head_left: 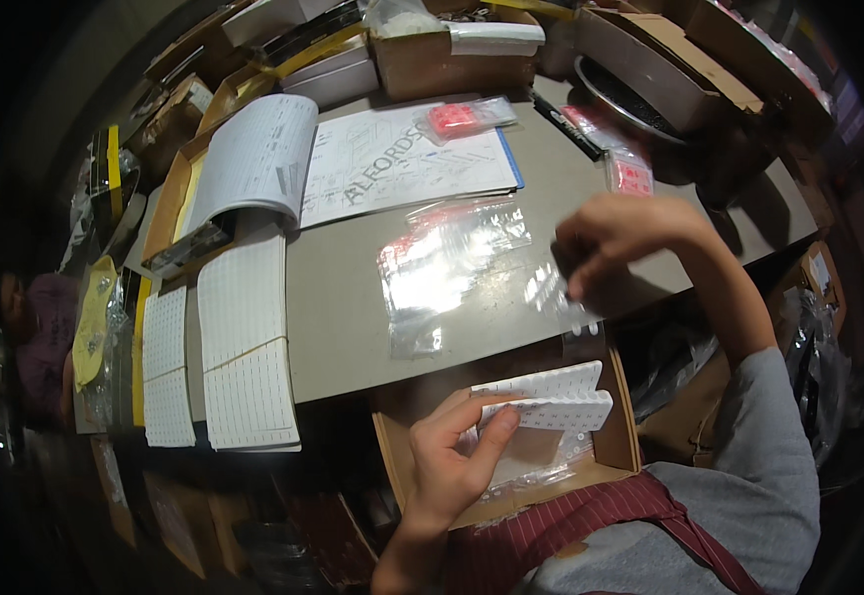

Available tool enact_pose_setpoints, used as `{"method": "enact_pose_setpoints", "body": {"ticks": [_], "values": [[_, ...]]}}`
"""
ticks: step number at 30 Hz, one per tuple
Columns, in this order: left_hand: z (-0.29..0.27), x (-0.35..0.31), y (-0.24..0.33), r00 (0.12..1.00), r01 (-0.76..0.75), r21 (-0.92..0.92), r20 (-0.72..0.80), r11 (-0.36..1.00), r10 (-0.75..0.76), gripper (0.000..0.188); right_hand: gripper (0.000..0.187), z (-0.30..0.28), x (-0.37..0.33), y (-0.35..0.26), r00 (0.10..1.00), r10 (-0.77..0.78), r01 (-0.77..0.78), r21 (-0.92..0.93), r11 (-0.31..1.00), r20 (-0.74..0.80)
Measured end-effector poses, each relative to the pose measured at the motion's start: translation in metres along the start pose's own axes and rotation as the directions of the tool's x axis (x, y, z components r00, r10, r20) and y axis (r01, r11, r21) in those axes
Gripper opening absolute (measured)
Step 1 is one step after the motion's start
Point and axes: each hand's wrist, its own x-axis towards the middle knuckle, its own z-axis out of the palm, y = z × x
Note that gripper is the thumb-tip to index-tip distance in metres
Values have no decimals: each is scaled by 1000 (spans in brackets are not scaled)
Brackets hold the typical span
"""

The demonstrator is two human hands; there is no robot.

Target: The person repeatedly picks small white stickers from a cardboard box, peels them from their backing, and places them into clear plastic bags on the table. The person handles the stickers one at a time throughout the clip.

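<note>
My left hand (457, 451) is closed on a folded sheet of white labels (556, 409) with small printed marks, its thumb pressed on the near flap. The sheet is above an open cardboard box (626, 421) at the table's near edge, with clear plastic bags (541, 476) inside. My right hand (620, 243) is over the table's right part, fingers curled; what they hold, if anything, cannot be made out. Just beside its fingertips is a shiny clear plastic piece (546, 290). Several clear zip bags (452, 258) lie overlapped on the table left of that hand.
Rubber-banded stacks of label sheets (244, 347) lie at the left. Behind are printed papers (372, 193), pink-filled bags (454, 121), a black marker (569, 129) and a round dark tray (630, 99). Cardboard boxes (452, 64) line the far edge. Another person (45, 337) is far left.
</note>
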Motion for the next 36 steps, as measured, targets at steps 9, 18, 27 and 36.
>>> {"method": "enact_pose_setpoints", "body": {"ticks": [9, 18, 27, 36], "values": [[1, 1, 6, 998, -4, 84, 58, 996, -1, 15, 23, 45, -36, -59, 849, -459, 516, 222, 828, -262], [9, -1, 2, 986, -164, 229, 54, 960, 156, 5, 35, 90, -23, -75, 667, -640, 644, -139, 753, -382], [8, 3, 0, 989, -138, 244, 92, 960, 118, 8, 33, 111, -18, -76, 536, -647, 604, -289, 742, -542], [10, -6, 19, 991, 72, 106, 107, 992, -83, 24, 27, 121, -7, -74, 326, -702, 594, -440, 673, -633]]}}
